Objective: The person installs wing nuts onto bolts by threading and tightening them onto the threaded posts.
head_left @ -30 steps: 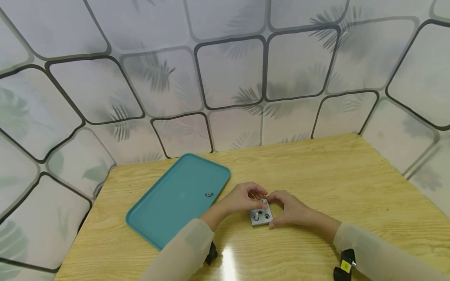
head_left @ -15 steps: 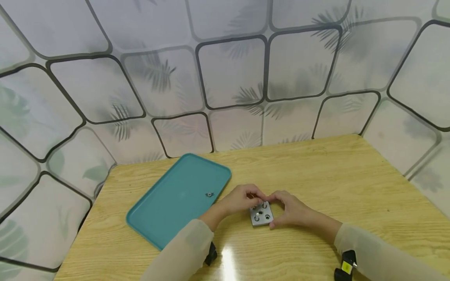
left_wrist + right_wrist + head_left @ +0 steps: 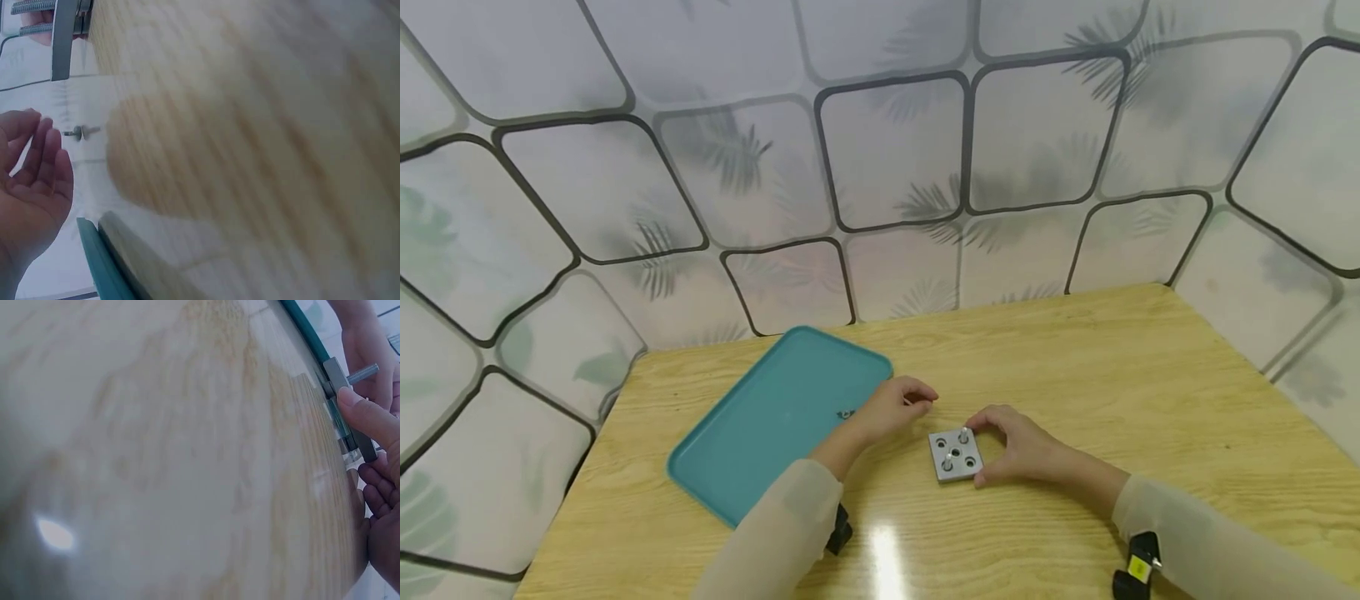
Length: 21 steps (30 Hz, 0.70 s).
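- Metal plate [image 3: 957,463] with two upright bolts [image 3: 964,435] sits on the bench [image 3: 1075,367].
- Right hand [image 3: 1021,442] grips its right side.
- Left hand [image 3: 887,410] hovers near the teal tray [image 3: 775,433], fingers relaxed.

Tray [image 3: 760,433] on table [image 3: 1097,375], plate [image 3: 958,468] right of tray, 2 bolts [image 3: 948,459] in plate

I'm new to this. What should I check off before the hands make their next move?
1. Metal plate held: ok, the right hand grips its edge.
2. Two bolts standing up from the plate: ok.
3. Bolt tops fitted with nuts: not ok, they look bare.
4. Left hand clear of the plate: ok.
5. Small winged piece on the tray fully visible: not ok, the left hand partly hides it.
6. Bolts tight: cannot tell.
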Tool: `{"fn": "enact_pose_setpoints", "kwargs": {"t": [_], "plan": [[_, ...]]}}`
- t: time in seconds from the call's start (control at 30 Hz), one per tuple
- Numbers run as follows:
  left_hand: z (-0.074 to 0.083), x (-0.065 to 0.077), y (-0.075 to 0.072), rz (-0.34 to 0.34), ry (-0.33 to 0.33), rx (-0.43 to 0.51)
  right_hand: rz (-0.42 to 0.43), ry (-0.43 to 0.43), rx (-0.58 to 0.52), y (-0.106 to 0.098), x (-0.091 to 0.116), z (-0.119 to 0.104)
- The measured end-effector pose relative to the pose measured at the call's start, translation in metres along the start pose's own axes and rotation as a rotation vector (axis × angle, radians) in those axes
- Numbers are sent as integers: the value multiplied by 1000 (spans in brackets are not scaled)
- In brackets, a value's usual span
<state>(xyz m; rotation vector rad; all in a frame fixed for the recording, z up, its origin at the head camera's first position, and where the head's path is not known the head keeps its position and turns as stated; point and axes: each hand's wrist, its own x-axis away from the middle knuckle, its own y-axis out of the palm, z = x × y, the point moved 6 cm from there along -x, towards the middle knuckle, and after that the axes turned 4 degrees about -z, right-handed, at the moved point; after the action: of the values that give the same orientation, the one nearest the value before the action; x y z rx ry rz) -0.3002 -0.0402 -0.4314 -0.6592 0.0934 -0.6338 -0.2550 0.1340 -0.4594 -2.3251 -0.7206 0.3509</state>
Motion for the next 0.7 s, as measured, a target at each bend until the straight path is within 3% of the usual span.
{"fn": "enact_pose_setpoints", "kwargs": {"t": [0.33,0.57,0.7], "plan": [[-6,-13,-3,102,-90,-107,1,8,-1,0,0,1],[-5,-22,0,59,-104,-276,1,6,12,-1,0,-3],[-5,-23,1,43,-115,-293,-7,8,13,-1,0,-4]]}}
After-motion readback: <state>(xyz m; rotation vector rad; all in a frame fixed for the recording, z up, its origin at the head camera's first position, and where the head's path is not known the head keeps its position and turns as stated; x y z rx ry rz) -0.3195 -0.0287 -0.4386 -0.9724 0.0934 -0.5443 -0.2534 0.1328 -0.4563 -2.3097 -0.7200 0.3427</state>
